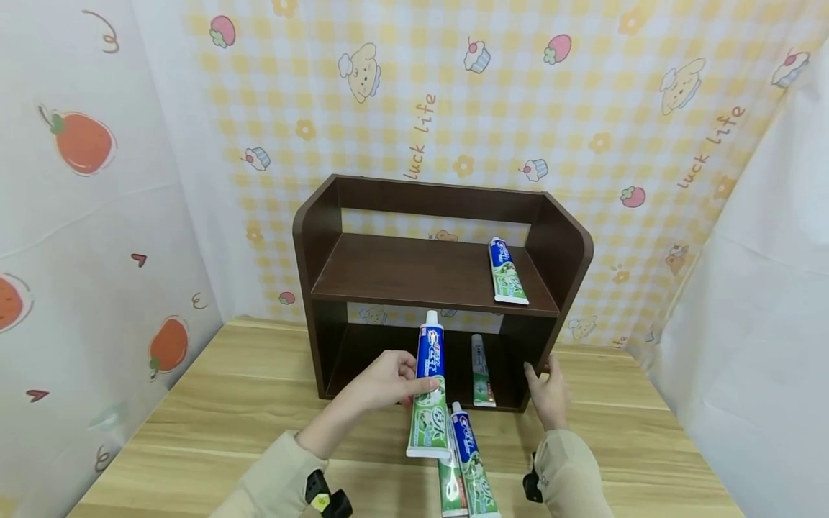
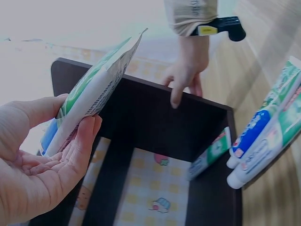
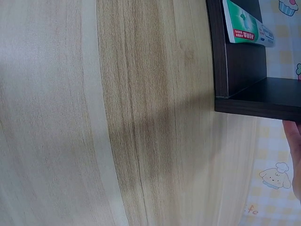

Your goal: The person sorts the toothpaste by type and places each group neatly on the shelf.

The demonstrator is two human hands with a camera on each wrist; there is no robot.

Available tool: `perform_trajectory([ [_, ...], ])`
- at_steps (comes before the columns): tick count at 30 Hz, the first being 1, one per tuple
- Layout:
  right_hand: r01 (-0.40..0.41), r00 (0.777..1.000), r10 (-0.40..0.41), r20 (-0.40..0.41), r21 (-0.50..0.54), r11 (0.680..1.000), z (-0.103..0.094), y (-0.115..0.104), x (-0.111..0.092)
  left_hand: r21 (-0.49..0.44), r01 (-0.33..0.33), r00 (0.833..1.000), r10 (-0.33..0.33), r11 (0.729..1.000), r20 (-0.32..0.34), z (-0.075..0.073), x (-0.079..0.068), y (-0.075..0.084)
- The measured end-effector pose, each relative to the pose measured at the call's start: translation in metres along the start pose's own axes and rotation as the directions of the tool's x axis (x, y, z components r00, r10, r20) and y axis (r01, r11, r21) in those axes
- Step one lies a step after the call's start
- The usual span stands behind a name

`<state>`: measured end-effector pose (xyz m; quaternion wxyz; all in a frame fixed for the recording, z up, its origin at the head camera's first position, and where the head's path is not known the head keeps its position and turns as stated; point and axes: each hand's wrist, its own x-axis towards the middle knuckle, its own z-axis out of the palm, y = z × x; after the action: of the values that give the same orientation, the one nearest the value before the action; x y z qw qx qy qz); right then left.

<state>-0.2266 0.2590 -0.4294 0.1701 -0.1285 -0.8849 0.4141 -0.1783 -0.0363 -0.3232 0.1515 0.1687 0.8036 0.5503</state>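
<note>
My left hand (image 1: 378,385) pinches a blue-and-green toothpaste tube (image 1: 429,410) between thumb and fingers. The tube is cap up, in front of the dark brown two-tier shelf (image 1: 401,270). In the left wrist view, the thumb lies on one face of this tube (image 2: 96,89) and the fingers on the other. My right hand (image 1: 550,396) grips the lower front of the shelf's right side panel, its thumb over the edge. One blue-and-green tube (image 1: 508,273) lies at the right of the upper tier. A green-and-silver toothpaste tube (image 1: 481,370) lies on the lower tier, towards the right.
On the wooden table (image 1: 259,381), before the shelf, lie another blue-and-green tube (image 1: 474,464) and a green-and-white tube (image 1: 451,482), side by side. A yellow checked cloth (image 1: 388,137) hangs behind the shelf. White cloths flank the table on both sides.
</note>
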Motion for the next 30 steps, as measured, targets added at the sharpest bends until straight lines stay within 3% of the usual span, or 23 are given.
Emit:
perform_trajectory([
  [7,-0.003,1.000,0.003,0.003,0.001,1.000,0.001,0.001,0.000,0.015,-0.027,0.999,0.027,1.000,-0.026,-0.009,0.006,0.014],
  [30,-0.006,1.000,0.006,0.002,0.002,1.000,0.001,0.003,0.002,0.107,0.047,0.993,-0.035,0.993,-0.116,-0.036,0.049,0.055],
])
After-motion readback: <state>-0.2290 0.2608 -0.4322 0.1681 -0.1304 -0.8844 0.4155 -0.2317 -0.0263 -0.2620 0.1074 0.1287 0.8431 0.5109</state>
